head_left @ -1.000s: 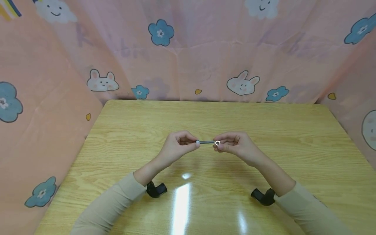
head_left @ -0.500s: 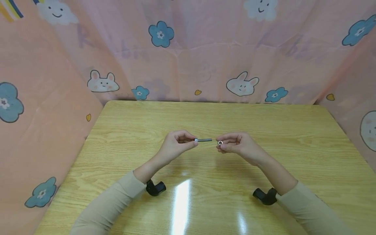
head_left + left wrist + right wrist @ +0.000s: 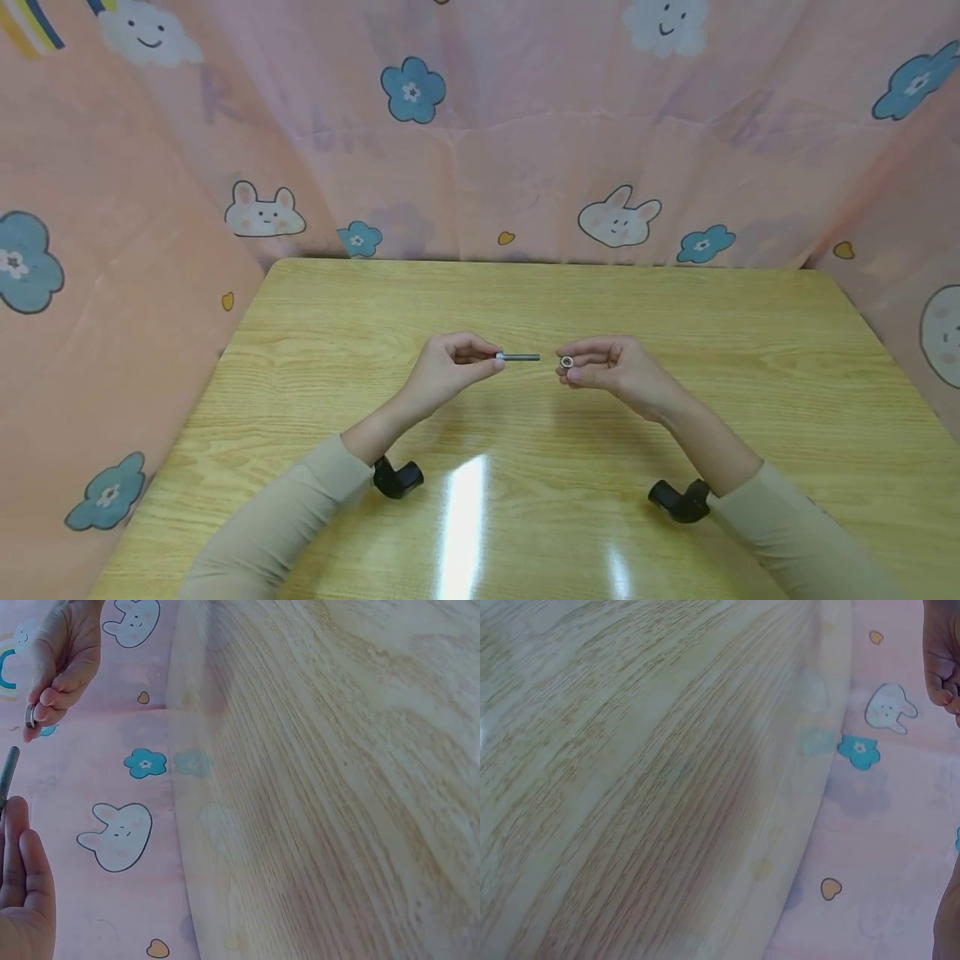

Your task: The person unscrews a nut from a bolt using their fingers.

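Observation:
Between thumb and fingers, my left hand (image 3: 444, 372) pinches one end of a metal bolt (image 3: 521, 357). The bolt points level to the right, and its threaded shaft (image 3: 9, 771) shows in the left wrist view. Opposite it, my right hand (image 3: 621, 372) pinches a small metal nut (image 3: 567, 362), its hole facing the head camera. A short gap separates the bolt's free end from the nut. Both hands are raised above the wooden table (image 3: 360, 333). In the right wrist view only edges of the hands show, and neither bolt nor nut is seen.
A pink curtain (image 3: 465, 150) printed with rabbits, flowers and clouds hangs behind the table and along both sides. A black wrist mount (image 3: 397, 479) sits at the left wrist and another black mount (image 3: 678, 502) at the right. Bright light reflects off the table front.
The nut was at the bolt's tip one second ago. My right hand has drawn it away to the right, and my left hand has shifted slightly left with the bolt.

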{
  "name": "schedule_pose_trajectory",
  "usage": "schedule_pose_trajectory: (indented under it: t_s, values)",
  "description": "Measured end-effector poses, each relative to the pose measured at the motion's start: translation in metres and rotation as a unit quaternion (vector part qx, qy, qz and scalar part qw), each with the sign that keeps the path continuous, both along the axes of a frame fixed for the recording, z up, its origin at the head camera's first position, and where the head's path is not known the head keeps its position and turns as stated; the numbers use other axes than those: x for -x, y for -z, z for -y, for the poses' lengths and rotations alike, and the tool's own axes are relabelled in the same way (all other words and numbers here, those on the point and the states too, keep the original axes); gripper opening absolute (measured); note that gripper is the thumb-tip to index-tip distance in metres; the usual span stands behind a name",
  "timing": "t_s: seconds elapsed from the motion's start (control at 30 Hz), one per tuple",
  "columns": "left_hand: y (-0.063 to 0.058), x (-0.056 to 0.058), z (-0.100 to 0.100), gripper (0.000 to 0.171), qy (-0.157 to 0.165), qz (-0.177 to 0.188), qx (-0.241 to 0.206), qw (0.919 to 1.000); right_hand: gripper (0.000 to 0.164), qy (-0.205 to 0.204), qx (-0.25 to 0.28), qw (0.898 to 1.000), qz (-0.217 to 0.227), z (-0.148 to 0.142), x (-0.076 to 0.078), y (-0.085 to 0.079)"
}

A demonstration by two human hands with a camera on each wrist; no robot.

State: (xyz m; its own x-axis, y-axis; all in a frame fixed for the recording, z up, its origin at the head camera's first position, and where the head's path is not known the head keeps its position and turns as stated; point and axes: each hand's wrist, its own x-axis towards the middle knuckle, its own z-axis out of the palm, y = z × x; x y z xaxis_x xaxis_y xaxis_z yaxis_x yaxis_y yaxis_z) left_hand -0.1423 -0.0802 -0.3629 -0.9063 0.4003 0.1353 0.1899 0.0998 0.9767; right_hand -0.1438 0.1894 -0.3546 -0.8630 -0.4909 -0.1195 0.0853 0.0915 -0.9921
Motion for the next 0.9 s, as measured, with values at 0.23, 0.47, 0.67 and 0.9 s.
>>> schedule_pose_trajectory:
  t_s: [0.23, 0.47, 0.67, 0.9]
  values:
    - [0.003, 0.004, 0.0, 0.019, 0.004, 0.003, 0.0, 1.0, 0.031, 0.006, -0.002, 1.0, -0.006, -0.003, 0.003, 0.002]
    - [0.006, 0.008, 0.0, 0.019, -0.001, 0.011, 0.014, 0.9998, 0.026, 0.025, -0.015, 1.0, 0.007, -0.008, 0.006, 0.004]
    - [0.011, 0.012, 0.0, 0.02, -0.013, 0.009, 0.036, 0.9992, 0.023, 0.031, -0.014, 0.999, 0.011, -0.012, 0.009, 0.009]
    - [0.022, 0.017, 0.001, 0.019, -0.011, -0.008, 0.043, 0.999, 0.023, 0.024, -0.025, 0.999, 0.001, -0.015, 0.011, 0.017]
